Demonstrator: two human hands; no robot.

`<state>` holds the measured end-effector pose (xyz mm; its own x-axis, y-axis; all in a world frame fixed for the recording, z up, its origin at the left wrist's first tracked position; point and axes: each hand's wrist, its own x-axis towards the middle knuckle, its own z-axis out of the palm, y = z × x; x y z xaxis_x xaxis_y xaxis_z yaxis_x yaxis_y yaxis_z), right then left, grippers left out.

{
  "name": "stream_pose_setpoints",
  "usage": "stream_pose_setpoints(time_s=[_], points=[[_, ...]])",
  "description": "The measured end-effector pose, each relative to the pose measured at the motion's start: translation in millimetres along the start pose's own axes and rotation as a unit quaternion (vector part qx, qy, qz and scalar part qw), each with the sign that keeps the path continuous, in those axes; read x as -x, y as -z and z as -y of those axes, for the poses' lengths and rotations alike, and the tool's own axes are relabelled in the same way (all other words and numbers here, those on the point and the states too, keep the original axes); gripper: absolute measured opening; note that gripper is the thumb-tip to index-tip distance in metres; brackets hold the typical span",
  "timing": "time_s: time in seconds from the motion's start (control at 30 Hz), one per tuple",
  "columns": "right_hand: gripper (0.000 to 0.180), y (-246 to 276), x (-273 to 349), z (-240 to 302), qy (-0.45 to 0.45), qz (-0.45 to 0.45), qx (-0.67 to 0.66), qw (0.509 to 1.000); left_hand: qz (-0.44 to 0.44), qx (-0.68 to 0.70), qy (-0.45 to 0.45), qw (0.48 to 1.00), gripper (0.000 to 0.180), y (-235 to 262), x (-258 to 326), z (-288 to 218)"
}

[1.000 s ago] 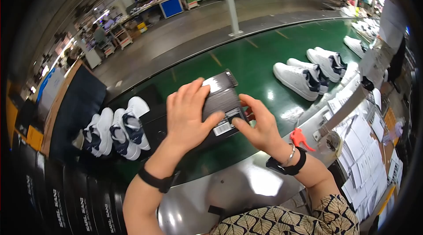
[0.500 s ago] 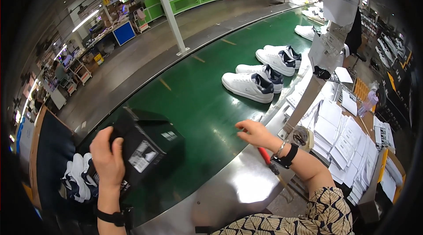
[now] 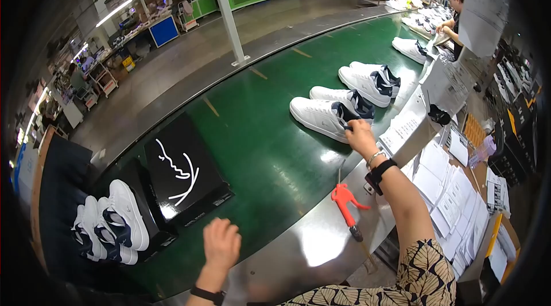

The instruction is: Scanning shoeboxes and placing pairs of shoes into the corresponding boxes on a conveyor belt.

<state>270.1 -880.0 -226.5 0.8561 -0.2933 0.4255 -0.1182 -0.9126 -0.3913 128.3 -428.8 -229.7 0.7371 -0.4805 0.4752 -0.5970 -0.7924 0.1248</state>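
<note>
The right hand [image 3: 363, 137], right of centre in the frame, is set at the heel of the front white sneaker [image 3: 314, 117], its fingers drawn narrow at the dark collar; whether the grip is fully closed cannot be told. That sneaker is seen lying on the green conveyor belt [image 3: 258, 151], its toe pointed left, with a second sneaker [image 3: 330, 93] just behind it. For a clean lift, the heel collar is best pinched firmly and the white upper left unrubbed, while the neighbouring shoe should be cleared so that it is not knocked. The left hand [image 3: 222, 243], at lower centre, is held empty with fingers loosely curled; it would be well placed to support the toe. Below the sneakers, a red air gun [image 3: 344, 205] is laid at the metal ledge [image 3: 275, 254], and its nozzle should be avoided. Farther left, a black shoebox [image 3: 198, 145] with a white line drawing is seen, with more sneakers [image 3: 129, 208] at lower left.
</note>
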Motion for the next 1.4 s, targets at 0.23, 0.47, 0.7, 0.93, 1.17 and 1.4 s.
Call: stream_pose_setpoints(time_s=[0.23,0.47,0.7,0.93,1.17,1.4], points=[[0.034,-17.3,-45.0,-21.8,-0.093,0.031,0.110,0.989,0.184,0.101,0.132,0.969,0.057,-69.3,58.3,-66.6],[0.064,-24.9,-66.4,-20.4,-0.169,0.208,0.212,0.940,0.165,0.103,0.205,0.959,0.062,-77.8,56.9,-76.2],[0.049,-16.5,-91.8,3.5,-0.164,0.237,0.221,0.932,0.140,0.090,0.209,0.964,0.060,-79.5,53.4,-80.1],[0.041,-16.9,-93.3,29.0,-0.019,0.255,0.130,0.958,0.118,0.091,0.209,0.966,0.058,-84.4,47.2,-82.1],[0.035,-29.7,-56.9,140.5,0.014,0.320,-0.198,0.926,0.121,0.102,0.220,0.963,0.055,-92.2,48.6,-79.6],[0.038,-16.2,-9.6,338.4,0.159,0.279,-0.188,0.928,0.076,0.104,0.231,0.964,0.046,-99.2,47.7,-82.9]])
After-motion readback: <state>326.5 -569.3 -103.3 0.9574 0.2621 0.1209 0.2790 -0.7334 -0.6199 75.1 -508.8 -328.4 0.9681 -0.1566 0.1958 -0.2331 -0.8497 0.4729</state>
